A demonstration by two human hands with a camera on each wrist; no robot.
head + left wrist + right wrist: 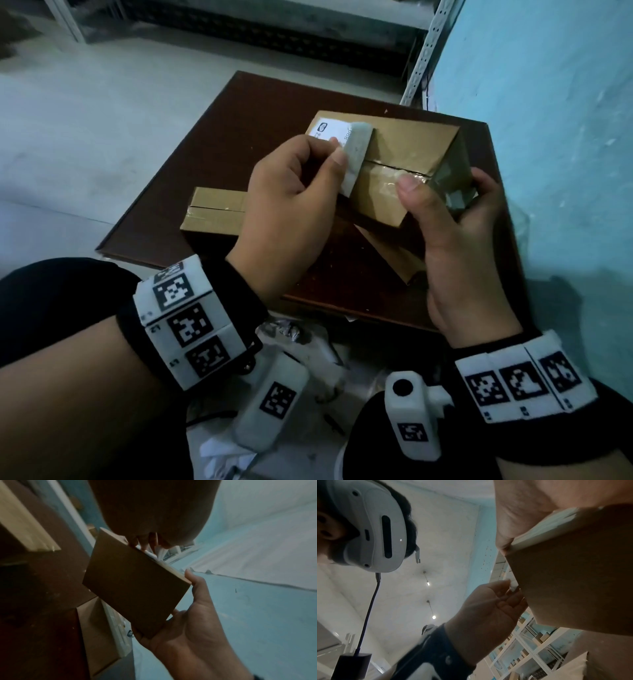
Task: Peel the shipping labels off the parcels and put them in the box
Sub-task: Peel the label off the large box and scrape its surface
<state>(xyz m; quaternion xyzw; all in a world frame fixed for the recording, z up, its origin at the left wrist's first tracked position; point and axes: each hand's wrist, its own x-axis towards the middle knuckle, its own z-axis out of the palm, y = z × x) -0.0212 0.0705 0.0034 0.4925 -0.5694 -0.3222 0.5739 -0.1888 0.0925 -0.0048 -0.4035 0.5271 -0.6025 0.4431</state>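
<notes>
The right hand [455, 240] grips the parcel [407, 171], raised above the right edge of the brown board [212, 144]. The left hand [291, 205] pinches its half-peeled shipping label [356, 154].

Board [219, 137]: dark brown, flat on the pale floor [85, 113], its right edge beside the blue wall [548, 102].
On the board: a flat taped carton [212, 214] near its left front edge; a second carton [394, 253] near its front right (partly hidden, so whether it rests flat cannot be told).
On the floor, just in front of the board: crumpled white scraps [287, 329].
</notes>
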